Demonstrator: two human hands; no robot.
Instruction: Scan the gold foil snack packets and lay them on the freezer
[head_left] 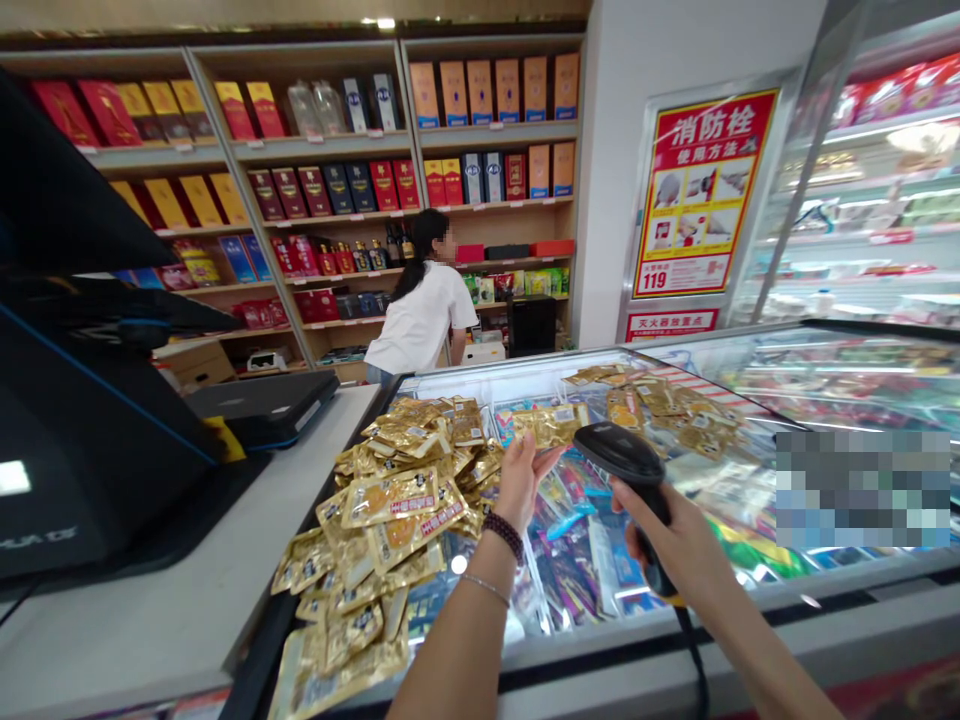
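My left hand (523, 472) grips a gold foil packet (551, 424) and holds it up over the glass top of a chest freezer (570, 640). My right hand (671, 535) is wrapped round the handle of a black barcode scanner (619, 455), whose head points at the packet from close by. A cable hangs down from the scanner's grip. To the left of my left hand lies a heap of gold packets (397, 510) on the glass. A smaller spread of gold packets (675, 410) lies beyond the scanner, on the right.
A light counter (300, 500) runs along the left, with a black checkout machine (97, 430) and a flat black device (262, 405) on it. Behind the freezer a person in a white shirt (424, 315) leans by shelves of boxed bottles (337, 190). A lit display fridge (885, 220) stands at right.
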